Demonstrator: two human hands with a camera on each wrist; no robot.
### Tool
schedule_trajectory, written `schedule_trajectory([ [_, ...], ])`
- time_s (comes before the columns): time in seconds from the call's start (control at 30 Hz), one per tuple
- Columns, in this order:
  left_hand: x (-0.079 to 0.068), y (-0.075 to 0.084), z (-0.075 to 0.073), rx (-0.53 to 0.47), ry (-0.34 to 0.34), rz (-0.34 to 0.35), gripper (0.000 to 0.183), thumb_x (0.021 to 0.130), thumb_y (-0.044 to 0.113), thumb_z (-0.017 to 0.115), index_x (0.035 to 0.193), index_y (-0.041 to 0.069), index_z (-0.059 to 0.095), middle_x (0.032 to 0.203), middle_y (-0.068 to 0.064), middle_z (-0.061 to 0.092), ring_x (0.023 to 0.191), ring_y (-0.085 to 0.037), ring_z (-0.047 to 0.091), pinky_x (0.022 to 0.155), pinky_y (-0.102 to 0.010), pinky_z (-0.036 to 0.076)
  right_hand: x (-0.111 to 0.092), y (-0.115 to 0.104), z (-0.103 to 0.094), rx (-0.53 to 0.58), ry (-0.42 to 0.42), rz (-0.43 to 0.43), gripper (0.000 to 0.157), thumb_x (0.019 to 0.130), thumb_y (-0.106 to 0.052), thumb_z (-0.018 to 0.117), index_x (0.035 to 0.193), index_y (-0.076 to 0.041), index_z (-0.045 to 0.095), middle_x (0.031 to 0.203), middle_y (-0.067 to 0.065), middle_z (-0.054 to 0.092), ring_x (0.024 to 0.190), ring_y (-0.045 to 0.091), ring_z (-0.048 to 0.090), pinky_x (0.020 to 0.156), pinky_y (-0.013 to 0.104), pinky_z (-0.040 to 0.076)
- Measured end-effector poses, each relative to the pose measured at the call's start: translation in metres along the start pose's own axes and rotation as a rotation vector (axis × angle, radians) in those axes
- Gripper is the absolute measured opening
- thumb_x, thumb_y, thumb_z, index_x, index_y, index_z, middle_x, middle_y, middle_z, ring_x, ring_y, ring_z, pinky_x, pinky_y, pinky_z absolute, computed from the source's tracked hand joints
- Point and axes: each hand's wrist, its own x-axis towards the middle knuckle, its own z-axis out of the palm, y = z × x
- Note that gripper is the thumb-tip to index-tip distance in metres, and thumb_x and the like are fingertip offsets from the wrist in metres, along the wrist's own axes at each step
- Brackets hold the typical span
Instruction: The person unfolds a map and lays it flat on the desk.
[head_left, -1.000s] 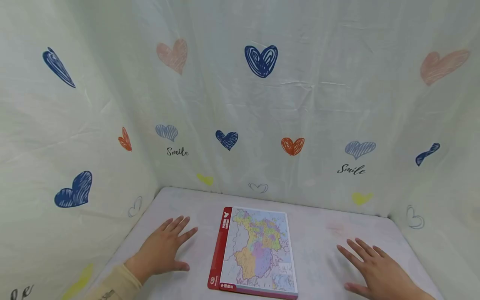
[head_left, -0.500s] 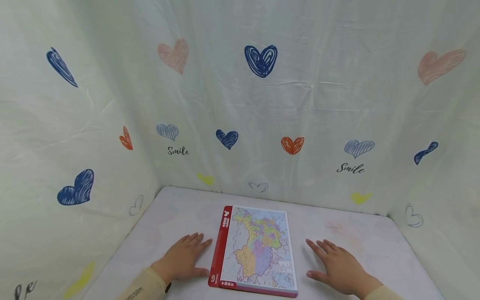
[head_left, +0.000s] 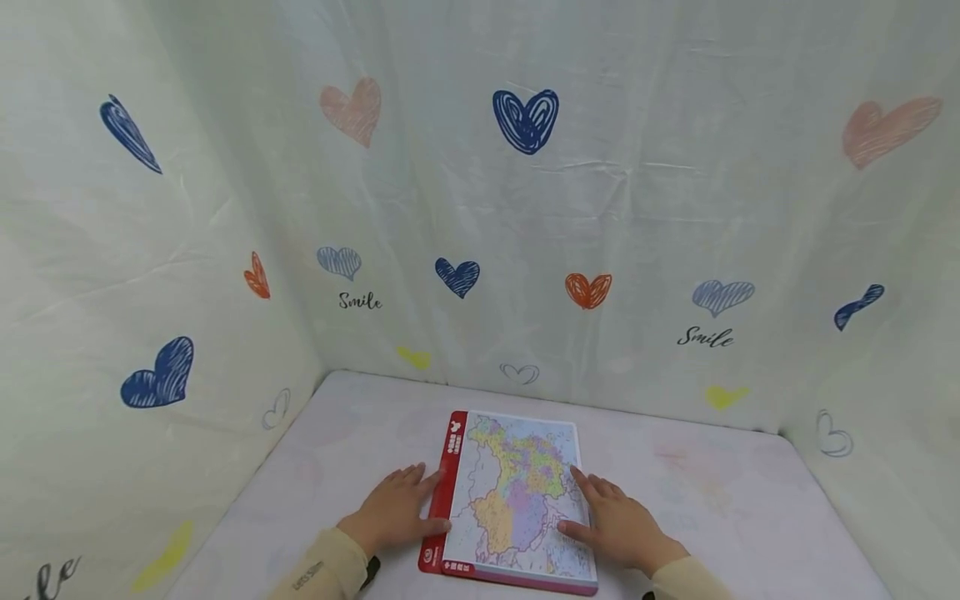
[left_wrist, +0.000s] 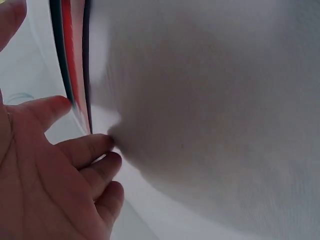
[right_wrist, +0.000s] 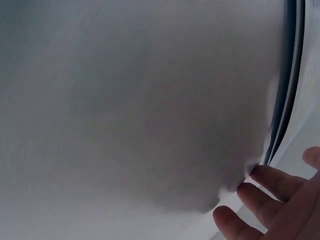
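Note:
A flat map board [head_left: 517, 492] with a red strip along its left side lies face up on the table, turned sideways. Its front edge shows some thickness. My left hand [head_left: 393, 510] is at the left side, index finger and thumb reaching the red strip. In the left wrist view, the layered edge [left_wrist: 72, 50] meets the index fingertip, while other fingertips are by the table surface. On the opposite side, my right hand [head_left: 622, 525] has its thumb and index finger over the map's right margin. The right wrist view shows fingertips [right_wrist: 260, 172] beside the board's dark edge.
The pale table [head_left: 720, 492] extends to both sides of the board. A white curtain [head_left: 637, 208] printed with hearts and "Smile" encloses the table at the back, left and right.
Both hands have moved inward from either side and down to the map board's edges. The board lies in about the same place.

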Motion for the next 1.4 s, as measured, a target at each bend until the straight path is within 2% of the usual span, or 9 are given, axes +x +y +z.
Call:
schedule_trajectory([
  [0.2,0.003,0.007,0.003,-0.014,0.005,0.023,0.086,0.073,0.071,0.053,0.140,0.019,0.041,0.139,-0.011,0.041,0.128,-0.030,0.034,0.102,-0.050,0.025,0.003,-0.011,0.008,0.068,0.021,0.005,0.096,0.074,-0.075,0.045,0.146,-0.014,0.026,0.136,0.024,0.040,0.123,0.048,0.033,0.097,0.057,0.028],
  [0.4,0.003,0.009,0.001,-0.067,0.014,0.027,0.084,0.074,0.069,0.054,0.140,0.018,0.041,0.140,-0.011,0.040,0.127,-0.031,0.035,0.101,-0.051,0.026,0.002,-0.018,0.010,0.056,0.061,-0.008,0.101,0.070,-0.075,0.052,0.146,-0.013,0.028,0.134,0.026,0.041,0.120,0.051,0.035,0.097,0.056,0.028],
  [0.63,0.003,0.012,-0.002,-0.106,0.021,0.020,0.083,0.074,0.065,0.058,0.139,0.016,0.042,0.138,-0.013,0.041,0.125,-0.034,0.037,0.099,-0.053,0.028,0.006,-0.016,0.012,0.031,0.041,0.000,0.114,0.057,-0.082,0.055,0.146,-0.016,0.027,0.135,0.029,0.037,0.120,0.055,0.032,0.094,0.061,0.029],
  [0.97,0.010,0.012,-0.003,-0.153,0.052,0.010,0.083,0.073,0.057,0.067,0.139,0.015,0.042,0.135,-0.006,0.047,0.122,-0.030,0.042,0.096,-0.050,0.035,0.008,-0.017,0.005,0.055,-0.018,0.026,0.112,0.056,-0.075,0.063,0.145,-0.015,0.030,0.137,0.031,0.034,0.121,0.056,0.029,0.090,0.067,0.028],
  [1.13,0.011,0.012,-0.002,-0.242,0.057,-0.044,0.082,0.070,0.044,0.076,0.139,0.017,0.042,0.134,-0.007,0.047,0.123,-0.030,0.040,0.095,-0.051,0.036,0.009,-0.016,0.008,0.057,-0.037,0.035,0.112,0.055,-0.075,0.064,0.144,-0.015,0.031,0.136,0.031,0.034,0.121,0.054,0.030,0.087,0.068,0.029],
  [1.27,0.011,0.012,-0.002,-0.322,0.089,-0.043,0.080,0.069,0.028,0.080,0.139,0.018,0.042,0.135,-0.009,0.045,0.123,-0.032,0.040,0.093,-0.050,0.038,0.009,-0.014,0.009,0.063,-0.044,0.041,0.113,0.055,-0.073,0.066,0.144,-0.014,0.030,0.137,0.032,0.033,0.123,0.052,0.030,0.089,0.066,0.030],
  [1.4,0.014,0.013,-0.003,-0.423,0.105,-0.037,0.080,0.069,0.017,0.080,0.139,0.017,0.042,0.135,-0.010,0.042,0.114,-0.028,0.047,0.087,-0.042,0.045,0.008,-0.013,0.009,0.076,-0.050,0.052,0.114,0.054,-0.071,0.069,0.145,-0.015,0.029,0.138,0.031,0.031,0.122,0.050,0.033,0.090,0.062,0.033],
])
